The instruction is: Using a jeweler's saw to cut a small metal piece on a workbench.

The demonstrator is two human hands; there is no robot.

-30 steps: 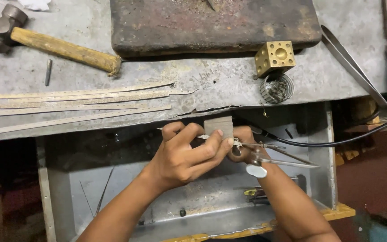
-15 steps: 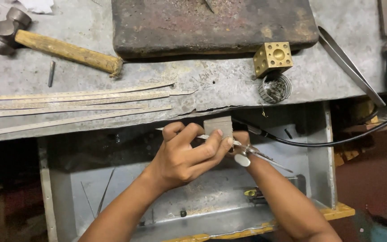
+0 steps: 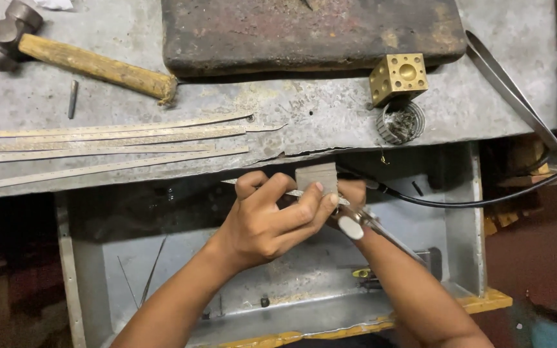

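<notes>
My left hand (image 3: 272, 222) pinches a thin metal strip (image 3: 294, 193) and holds it against a small wooden peg (image 3: 317, 177) that juts from the front edge of the bench. My right hand (image 3: 356, 192) is mostly hidden behind the left one. It grips a metal hand tool (image 3: 375, 229) with slim handles, one of them ending in a white tip, and the handles trail down to the right over my forearm. The tool's jaws are hidden at the strip, right by my left fingertips.
Several long metal strips (image 3: 117, 138) lie on the grey bench top (image 3: 304, 109), along with a wooden-handled hammer (image 3: 91, 64), a small punch (image 3: 72, 98), a dark slab (image 3: 311, 29), a brass cube (image 3: 398, 77), a wire coil (image 3: 400, 122) and long tongs (image 3: 510, 90). A black hose (image 3: 485, 200) crosses a metal catch tray (image 3: 472, 245) below.
The tool's white-tipped handle has moved up and left, closer to my left hand. Both hands stay at the peg with the strip.
</notes>
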